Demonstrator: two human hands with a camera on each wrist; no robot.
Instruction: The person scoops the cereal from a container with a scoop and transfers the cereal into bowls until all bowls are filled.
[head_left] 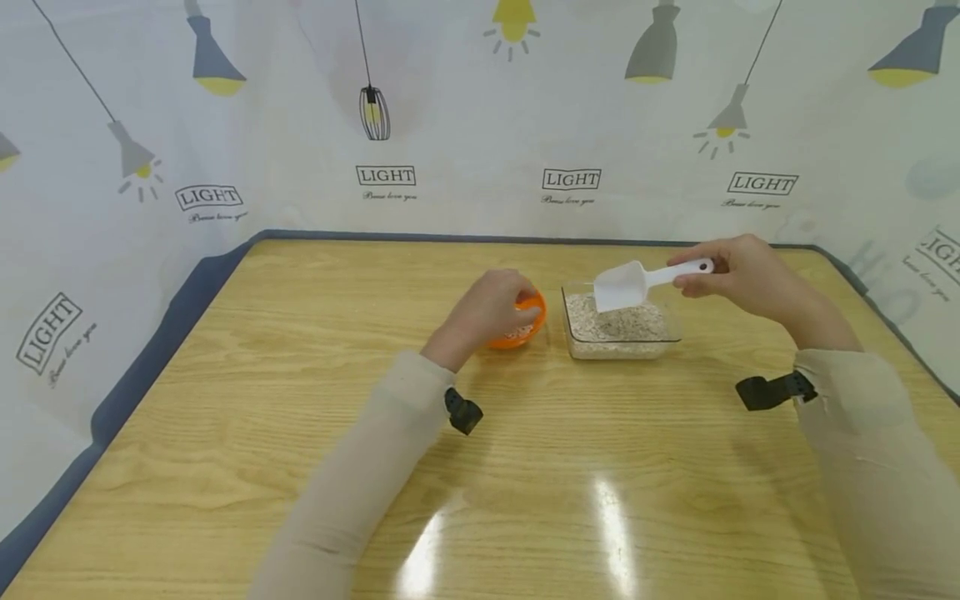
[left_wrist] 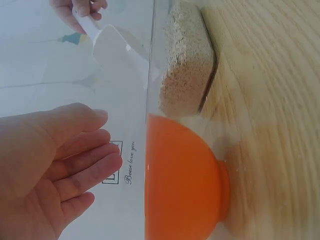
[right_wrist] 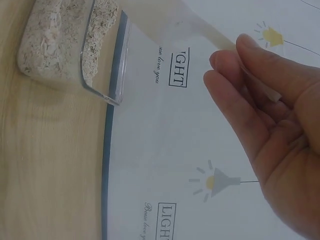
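My right hand (head_left: 750,279) pinches the handle of a white plastic scoop (head_left: 621,287) between thumb and fingers, and its blade hangs over a clear rectangular container (head_left: 663,341). Pale rolled oats (head_left: 637,322) fill much of that container. To its left stands an orange bowl (left_wrist: 185,180) with some light flakes in it, partly hidden in the head view by my left hand (head_left: 487,308). In the left wrist view this hand hovers above the bowl's rim, fingers loosely bent and nothing between them.
The bowl and container stand side by side toward the back of a wooden table (head_left: 540,450). Behind and around it runs a pale backdrop (head_left: 472,108) printed with lamps. A black wrist strap (head_left: 776,390) shows at the right sleeve.
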